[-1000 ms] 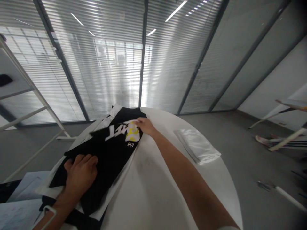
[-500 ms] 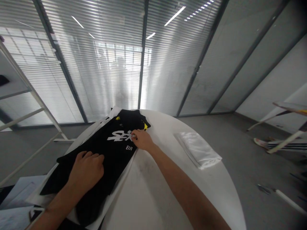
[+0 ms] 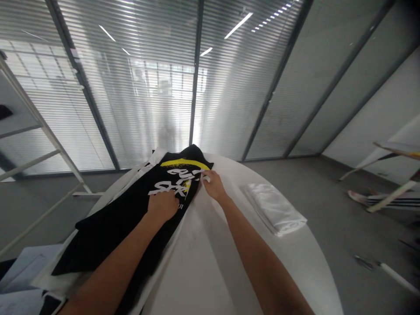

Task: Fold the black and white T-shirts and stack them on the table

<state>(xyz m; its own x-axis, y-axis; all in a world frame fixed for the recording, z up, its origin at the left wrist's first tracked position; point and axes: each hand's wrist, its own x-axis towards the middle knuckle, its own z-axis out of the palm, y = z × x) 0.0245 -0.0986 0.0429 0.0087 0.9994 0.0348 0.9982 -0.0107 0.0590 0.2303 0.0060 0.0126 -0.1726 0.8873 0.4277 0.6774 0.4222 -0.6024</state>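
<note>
A black T-shirt with white lettering and a yellow streak is spread lengthwise over the left side of a round white table. White cloth shows under its edge. My left hand rests on the print with its fingers curled down against the fabric. At the right edge of the shirt, my right hand pinches the material near the upper lettering. The fingertips of my left hand are partly hidden.
A folded, shiny white bundle lies on the table's right side. To the left stands a white metal frame, with papers below. A glass wall with blinds rises behind the table. Scissors are on the floor at right.
My left hand has moved forward and right onto the print. The right hand has shifted slightly right. The shirt's upper part is now unfolded, showing the yellow streak and more lettering.
</note>
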